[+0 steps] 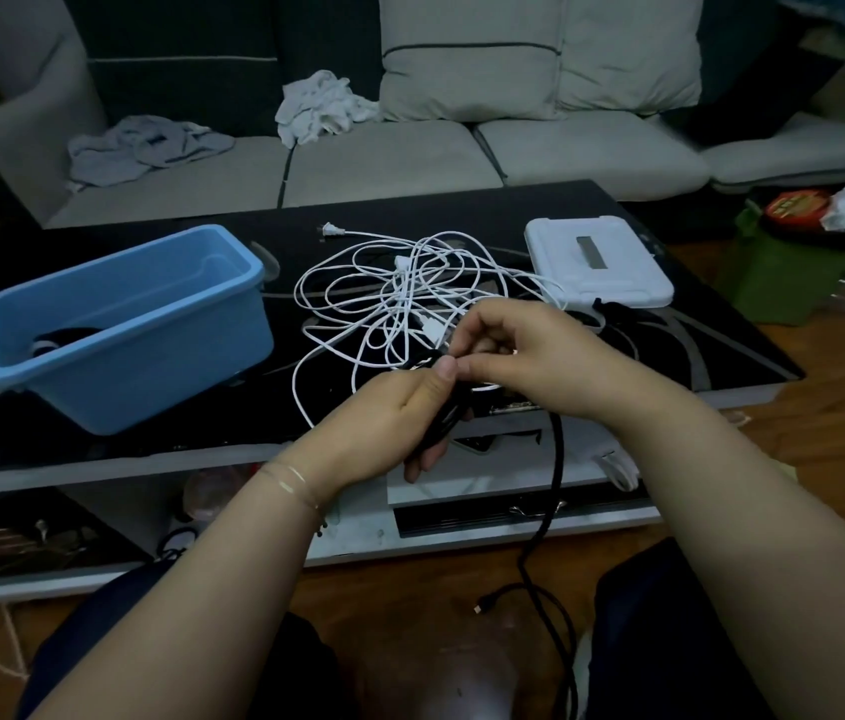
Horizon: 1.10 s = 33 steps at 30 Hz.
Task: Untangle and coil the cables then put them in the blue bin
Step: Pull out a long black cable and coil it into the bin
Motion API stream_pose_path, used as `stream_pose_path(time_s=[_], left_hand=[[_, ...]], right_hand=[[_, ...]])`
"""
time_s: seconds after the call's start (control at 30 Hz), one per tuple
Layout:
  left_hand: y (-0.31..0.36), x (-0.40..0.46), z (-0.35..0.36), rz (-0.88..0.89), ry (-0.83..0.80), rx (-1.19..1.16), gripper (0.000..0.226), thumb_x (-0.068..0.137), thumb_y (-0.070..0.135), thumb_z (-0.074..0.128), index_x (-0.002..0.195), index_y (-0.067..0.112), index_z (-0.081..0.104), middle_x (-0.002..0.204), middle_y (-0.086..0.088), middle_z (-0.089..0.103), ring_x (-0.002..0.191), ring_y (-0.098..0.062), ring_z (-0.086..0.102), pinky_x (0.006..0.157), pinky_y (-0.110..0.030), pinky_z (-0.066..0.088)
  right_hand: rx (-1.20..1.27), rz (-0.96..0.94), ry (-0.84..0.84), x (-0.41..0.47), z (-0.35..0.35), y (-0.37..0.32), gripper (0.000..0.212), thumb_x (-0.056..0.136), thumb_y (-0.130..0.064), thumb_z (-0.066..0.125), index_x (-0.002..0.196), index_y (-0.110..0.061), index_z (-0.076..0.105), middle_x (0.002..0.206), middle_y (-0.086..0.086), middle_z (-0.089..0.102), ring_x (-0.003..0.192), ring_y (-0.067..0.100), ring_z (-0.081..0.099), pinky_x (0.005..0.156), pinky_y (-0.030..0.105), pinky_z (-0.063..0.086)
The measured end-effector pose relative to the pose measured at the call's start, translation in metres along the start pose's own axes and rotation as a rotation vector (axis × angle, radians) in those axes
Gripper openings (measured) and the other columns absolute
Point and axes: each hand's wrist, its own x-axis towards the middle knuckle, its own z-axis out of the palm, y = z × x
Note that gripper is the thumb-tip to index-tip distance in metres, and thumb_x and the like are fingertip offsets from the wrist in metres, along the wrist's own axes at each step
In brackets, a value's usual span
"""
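My left hand (399,413) grips a small bundle of black cable (558,459) above the table's front edge. My right hand (524,350) pinches the same cable at the top of the bundle, thumb to thumb with the left. The cable's free length hangs down past the table to the wooden floor, ending in a small plug. A tangle of white cables (399,288) lies on the black table (150,439) behind my hands, one end with a two-pin plug at the far side. The blue bin (150,366) stands at the left with a dark coil inside.
A white plastic box (597,262) sits on the table's right part. A grey sofa (389,163) with crumpled clothes runs behind the table. A green stool (784,283) with bags stands at the right. My knees are below the table's front edge.
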Motion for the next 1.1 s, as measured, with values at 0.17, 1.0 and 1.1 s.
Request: stream_pose_path(time_s=[0.17, 1.0, 1.1], left_hand=[[0.004, -0.005, -0.001, 0.001, -0.012, -0.165, 0.067, 0.096, 0.062, 0.024, 0.091, 0.011, 0.067, 0.051, -0.008, 0.06, 0.04, -0.019, 0.053, 0.051, -0.023, 0.046], [0.019, -0.009, -0.002, 0.093, 0.026, -0.619, 0.07, 0.099, 0.051, 0.022, 0.073, 0.01, 0.072, 0.037, -0.004, 0.048, 0.027, -0.016, 0.043, 0.04, -0.02, 0.041], [0.021, -0.01, -0.003, 0.108, 0.046, -0.603, 0.069, 0.1, 0.05, 0.022, 0.071, 0.011, 0.071, 0.036, -0.004, 0.048, 0.026, -0.015, 0.042, 0.039, -0.019, 0.04]], right_hand=[[0.084, -0.04, -0.023, 0.004, -0.001, -0.002, 0.005, 0.086, -0.013, 0.069, 0.089, -0.012, 0.065, 0.087, 0.025, 0.065, 0.072, 0.018, 0.056, 0.067, 0.046, 0.05], [0.605, -0.152, 0.096, 0.009, 0.026, -0.003, 0.034, 0.095, -0.02, 0.045, 0.065, -0.004, 0.048, 0.048, 0.009, 0.05, 0.042, 0.015, 0.048, 0.049, 0.022, 0.038], [0.808, -0.102, -0.058, 0.009, 0.021, -0.004, 0.039, 0.098, -0.022, 0.046, 0.062, -0.019, 0.06, 0.048, 0.007, 0.057, 0.039, 0.015, 0.054, 0.044, 0.017, 0.041]])
